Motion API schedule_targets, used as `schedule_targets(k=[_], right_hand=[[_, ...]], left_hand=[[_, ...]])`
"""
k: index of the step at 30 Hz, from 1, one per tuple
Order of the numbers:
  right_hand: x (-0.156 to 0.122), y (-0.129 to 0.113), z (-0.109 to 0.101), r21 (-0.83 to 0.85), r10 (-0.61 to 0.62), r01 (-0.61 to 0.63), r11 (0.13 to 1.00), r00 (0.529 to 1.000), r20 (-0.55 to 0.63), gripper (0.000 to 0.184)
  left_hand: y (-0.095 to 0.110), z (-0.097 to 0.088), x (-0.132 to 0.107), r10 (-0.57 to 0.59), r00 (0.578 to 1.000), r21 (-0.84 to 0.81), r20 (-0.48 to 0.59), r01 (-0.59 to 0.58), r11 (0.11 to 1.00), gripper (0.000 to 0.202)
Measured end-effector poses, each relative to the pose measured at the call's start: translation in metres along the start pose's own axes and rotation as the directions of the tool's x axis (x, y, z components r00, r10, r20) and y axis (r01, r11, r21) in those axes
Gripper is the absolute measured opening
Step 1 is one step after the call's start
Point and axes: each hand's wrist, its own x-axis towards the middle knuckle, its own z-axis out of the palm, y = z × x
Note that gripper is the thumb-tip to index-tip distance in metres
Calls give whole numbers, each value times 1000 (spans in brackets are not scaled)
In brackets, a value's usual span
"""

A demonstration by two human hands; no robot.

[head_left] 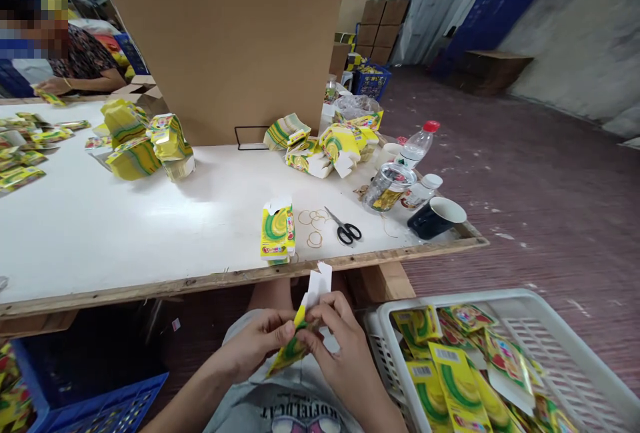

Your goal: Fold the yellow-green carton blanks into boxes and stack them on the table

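**Both hands on one flat carton**

I see L hand and R hand both gripping a yellow-green carton over the lap, at 6 o'clock from the folded box on the tabletop. White basket is at 3 o'clock.

My left hand and my right hand hide the middle of the yellow packet, the white basket runs off the lower right edge, and the blue crate off the lower left.
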Motion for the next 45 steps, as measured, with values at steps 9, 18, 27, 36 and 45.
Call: schedule_targets(k=[9, 18, 27, 36, 45], right_hand=[[-5, 9, 10, 11, 62, -62, 998, 958, -281, 36], [-10, 17, 3, 251, 278, -221, 942, 936, -218, 26], [-6, 11, -24, 231, 112, -117, 966, 993, 35, 23], [-2, 18, -15, 333, 202, -143, 932, 968, -150, 33], [-1, 12, -31, 203, 249, -244, 948, 969, -1, 36]], left_hand=[[6, 19, 9, 148, 973, -43, -178, -158, 987, 46], [9, 24, 1, 303, 949, 337, -93, -256, 906, 55], [22, 13, -11, 108, 971, 10, 215, -113, 994, 42], [18, 15, -5, 130, 976, 52, 173, -141, 989, 73], [10, 14, -4, 263, 965, 304, -1, -251, 919, 45]])
